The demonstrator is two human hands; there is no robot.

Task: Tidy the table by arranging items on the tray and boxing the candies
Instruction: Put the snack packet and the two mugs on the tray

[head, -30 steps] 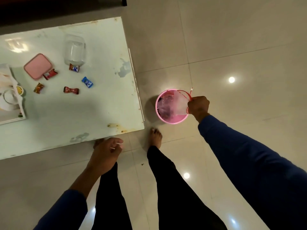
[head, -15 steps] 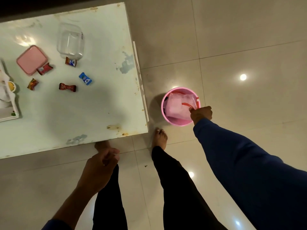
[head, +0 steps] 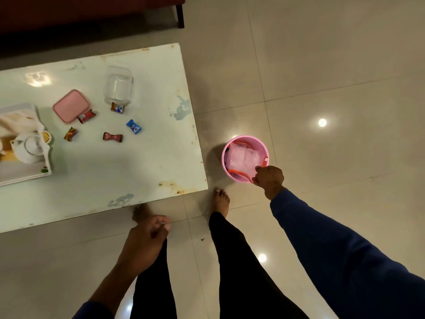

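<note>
Pink bin (head: 245, 157) sitting on tiled floor (head: 322, 77) beside table, holding plastic bag (head: 241, 158); dark sofa (head: 92, 12) standing behind.

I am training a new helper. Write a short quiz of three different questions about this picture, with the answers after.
1. How many wrapped candies lie loose on the table?
2. True or false: the pink lid is on the clear box.
3. The right hand is at: A) the tray, B) the pink bin, C) the teapot.

Key: 1. five; 2. false, it lies beside the box; 3. B.
</note>
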